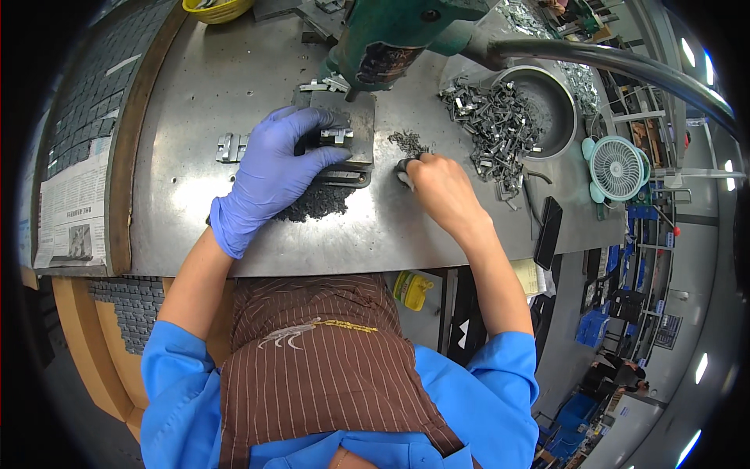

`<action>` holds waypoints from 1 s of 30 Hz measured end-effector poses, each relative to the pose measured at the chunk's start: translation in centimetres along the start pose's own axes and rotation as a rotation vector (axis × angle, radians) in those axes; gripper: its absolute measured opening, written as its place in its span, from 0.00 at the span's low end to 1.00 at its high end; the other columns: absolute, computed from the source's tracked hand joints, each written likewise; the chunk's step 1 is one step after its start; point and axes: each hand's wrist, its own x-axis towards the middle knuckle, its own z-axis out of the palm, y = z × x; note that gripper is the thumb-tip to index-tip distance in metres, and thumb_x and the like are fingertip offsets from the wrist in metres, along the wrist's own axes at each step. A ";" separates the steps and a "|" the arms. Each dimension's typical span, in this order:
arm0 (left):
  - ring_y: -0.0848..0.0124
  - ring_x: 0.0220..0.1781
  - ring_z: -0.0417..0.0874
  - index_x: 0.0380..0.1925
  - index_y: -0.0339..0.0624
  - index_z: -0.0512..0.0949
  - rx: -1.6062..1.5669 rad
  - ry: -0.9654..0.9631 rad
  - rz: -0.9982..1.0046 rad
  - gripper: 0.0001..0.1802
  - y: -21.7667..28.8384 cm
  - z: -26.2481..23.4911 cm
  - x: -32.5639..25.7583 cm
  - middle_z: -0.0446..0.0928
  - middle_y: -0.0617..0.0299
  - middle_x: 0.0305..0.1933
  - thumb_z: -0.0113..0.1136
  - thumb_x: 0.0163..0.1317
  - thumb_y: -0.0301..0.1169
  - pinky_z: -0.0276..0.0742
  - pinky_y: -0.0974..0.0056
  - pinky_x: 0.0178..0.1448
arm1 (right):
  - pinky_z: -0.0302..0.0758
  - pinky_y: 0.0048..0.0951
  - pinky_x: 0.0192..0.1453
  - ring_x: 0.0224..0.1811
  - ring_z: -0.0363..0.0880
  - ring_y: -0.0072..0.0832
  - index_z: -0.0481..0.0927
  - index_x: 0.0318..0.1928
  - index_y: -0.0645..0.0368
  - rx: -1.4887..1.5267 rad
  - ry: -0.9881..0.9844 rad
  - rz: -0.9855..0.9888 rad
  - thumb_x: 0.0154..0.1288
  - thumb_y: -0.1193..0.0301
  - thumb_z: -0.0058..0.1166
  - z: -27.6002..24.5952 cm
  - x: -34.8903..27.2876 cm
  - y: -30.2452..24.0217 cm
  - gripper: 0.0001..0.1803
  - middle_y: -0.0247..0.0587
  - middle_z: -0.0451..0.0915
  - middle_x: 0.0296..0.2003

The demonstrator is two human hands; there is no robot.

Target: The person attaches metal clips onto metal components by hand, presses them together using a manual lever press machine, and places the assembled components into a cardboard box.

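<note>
In a blue-purple glove, my left hand curls round the front of a metal fixture block on the bench. Its thumb and index finger close on a small silver metal part at the block. My bare right hand rests low over the bench to the right, its fingers pinched together. Something dark and grey shows at those fingertips; I cannot make out what it is. Just beyond them lies a small heap of tiny dark pins. Above the fixture hangs the green press head, its tip apart from the part.
The press's lever reaches across the upper right. Many metal pieces spill from a round pan. Pliers, a black phone-like slab and a small fan sit right. Black scraps lie before the fixture.
</note>
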 end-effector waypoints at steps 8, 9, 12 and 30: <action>0.66 0.31 0.76 0.38 0.37 0.77 0.057 -0.011 -0.003 0.19 0.3 -0.3 0.1 0.74 0.54 0.32 0.66 0.44 0.31 0.73 0.66 0.38 | 0.75 0.36 0.30 0.27 0.78 0.43 0.76 0.21 0.63 -0.125 -0.166 -0.184 0.44 0.78 0.49 -0.4 2.7 -2.1 0.03 0.51 0.77 0.25; 0.66 0.31 0.76 0.38 0.37 0.77 0.059 -0.010 0.003 0.19 0.4 -0.4 0.1 0.74 0.54 0.32 0.66 0.44 0.31 0.73 0.66 0.38 | 0.75 0.35 0.30 0.26 0.78 0.43 0.76 0.19 0.63 -0.139 -0.145 -0.188 0.43 0.78 0.50 -0.4 3.0 -2.1 0.03 0.51 0.77 0.24; 0.66 0.33 0.76 0.37 0.37 0.77 -0.018 0.006 -0.012 0.19 0.6 -0.2 -0.1 0.75 0.55 0.33 0.67 0.44 0.31 0.73 0.66 0.39 | 0.75 0.34 0.30 0.25 0.78 0.42 0.77 0.19 0.62 -0.117 -0.041 -0.153 0.44 0.77 0.52 0.1 2.7 -1.0 0.03 0.48 0.77 0.21; 0.56 0.36 0.74 0.36 0.38 0.77 0.320 0.063 0.338 0.19 0.0 0.2 0.2 0.75 0.54 0.31 0.67 0.41 0.32 0.70 0.58 0.41 | 0.69 0.29 0.24 0.21 0.73 0.32 0.81 0.33 0.60 0.595 0.560 -0.083 0.47 0.77 0.61 -1.5 4.2 -3.3 0.10 0.42 0.75 0.21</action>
